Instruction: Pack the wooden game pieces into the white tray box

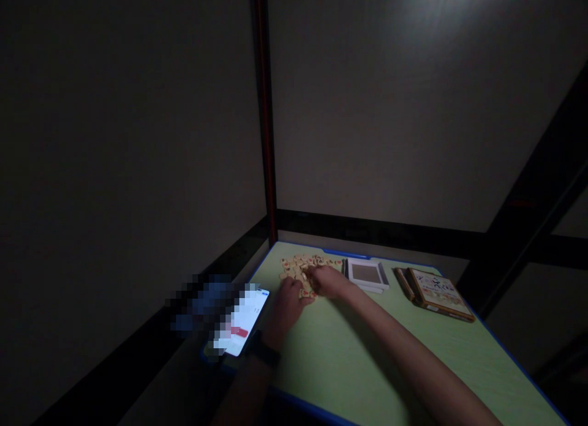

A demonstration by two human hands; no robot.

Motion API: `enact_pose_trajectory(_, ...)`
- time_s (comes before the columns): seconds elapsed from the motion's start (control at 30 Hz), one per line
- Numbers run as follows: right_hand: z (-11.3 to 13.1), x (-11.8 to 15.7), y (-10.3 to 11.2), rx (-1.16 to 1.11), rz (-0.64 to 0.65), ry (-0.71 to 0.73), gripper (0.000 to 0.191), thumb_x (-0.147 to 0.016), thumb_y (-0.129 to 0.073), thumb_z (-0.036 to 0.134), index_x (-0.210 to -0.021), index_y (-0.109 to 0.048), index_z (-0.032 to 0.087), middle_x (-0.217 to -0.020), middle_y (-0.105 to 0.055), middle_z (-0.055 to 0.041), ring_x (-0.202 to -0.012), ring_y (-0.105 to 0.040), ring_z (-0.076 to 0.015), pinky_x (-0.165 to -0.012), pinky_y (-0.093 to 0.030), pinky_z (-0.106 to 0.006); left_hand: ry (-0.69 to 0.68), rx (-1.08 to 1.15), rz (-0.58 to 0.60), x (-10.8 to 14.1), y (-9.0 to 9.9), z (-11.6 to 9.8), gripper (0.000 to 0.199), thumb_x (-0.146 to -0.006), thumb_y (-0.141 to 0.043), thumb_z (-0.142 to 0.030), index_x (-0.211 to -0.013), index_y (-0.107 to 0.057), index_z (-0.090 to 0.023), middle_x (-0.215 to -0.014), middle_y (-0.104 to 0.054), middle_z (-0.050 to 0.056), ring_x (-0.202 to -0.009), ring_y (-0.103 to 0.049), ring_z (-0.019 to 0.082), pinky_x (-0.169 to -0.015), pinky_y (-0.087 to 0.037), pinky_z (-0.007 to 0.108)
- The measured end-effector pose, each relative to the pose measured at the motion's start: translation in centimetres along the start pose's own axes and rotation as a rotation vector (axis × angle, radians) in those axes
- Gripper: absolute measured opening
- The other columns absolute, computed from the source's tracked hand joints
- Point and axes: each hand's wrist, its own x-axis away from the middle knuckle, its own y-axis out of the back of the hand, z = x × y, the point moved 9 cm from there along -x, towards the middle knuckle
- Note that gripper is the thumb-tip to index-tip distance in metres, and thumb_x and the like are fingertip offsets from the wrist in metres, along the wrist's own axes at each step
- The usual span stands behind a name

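Finished smooth and matt across tabletop (395, 346); edged with smooth, plastic-looking trim (346, 254). Wood-like or plastic on round pieces (296, 269), dull-surfaced. Glass-like and smooth on phone screen (245, 310). Matt and cardboard-like at walls of open tray (369, 285). Paper-like, printed, smooth on flat box (438, 290). Smooth with soft sheen on upper wall (422, 34). Faintly glossy on corner post (264, 101). Dull on wristband (265, 351).

dim light | grey walls (367, 120) | dark corner post (265, 108) | green blue-edged table (331, 358) | pale sheen (427, 22) upper right
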Motion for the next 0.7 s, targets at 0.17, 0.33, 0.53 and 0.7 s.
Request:
enact_pose_trajectory(0.17,-1.7,0.6,0.9,0.000,0.006,-0.038,0.029,-0.085,-0.048,0.011,-0.101,-0.070,0.021,-0.103,-0.074,-0.0102,-0.096,-0.068,-0.0223,-0.075,-0.044,-0.026,0.003,0.017,0.017,0.0,-0.1,-0.1,0.016,-0.085,-0.066,-0.027,-0.099,-0.062,-0.019,-0.114,-0.059,0.008,-0.107,-0.058,0.021,-0.093,-0.044,0.029)
enact_pose_trajectory(0.33,-1.6,0.7,-0.1,0.026,0.064,-0.049,0.025,-0.080,-0.057,0.014,-0.098,-0.073,0.021,-0.100,-0.075,-0.0112,-0.097,-0.068,-0.0247,-0.076,-0.045,-0.027,0.030,-0.036,0.040,-0.1,-0.3,0.1,0.022,-0.085,-0.067,-0.030,-0.103,-0.062,-0.018,-0.116,-0.059,0.008,-0.112,-0.056,0.022,-0.095,-0.042,0.029)
enact_pose_trajectory(0.53,-0.6,0.2,-0.7,0.041,0.088,-0.066,0.026,-0.079,-0.062,0.017,-0.103,-0.072,0.018,-0.103,-0.073,-0.0155,-0.098,-0.069,-0.0270,-0.077,-0.047,-0.028,0.034,-0.060,0.018,-0.1,0.4,-0.3,0.018,-0.094,-0.056,-0.032,-0.104,-0.061,-0.019,-0.113,-0.060,0.008,-0.109,-0.058,0.020,-0.091,-0.043,0.028)
enact_pose_trajectory(0.7,-0.3,-0.1,-0.7,0.032,0.089,-0.099,0.029,-0.079,-0.060,0.009,-0.104,-0.071,0.015,-0.103,-0.073,-0.0183,-0.097,-0.069,-0.0291,-0.077,-0.048,-0.030,0.045,-0.115,-0.001,-0.2,0.9,-0.6,0.023,-0.100,-0.039,-0.022,-0.102,-0.062,-0.018,-0.110,-0.061,0.008,-0.102,-0.060,0.018,-0.087,-0.044,0.027)
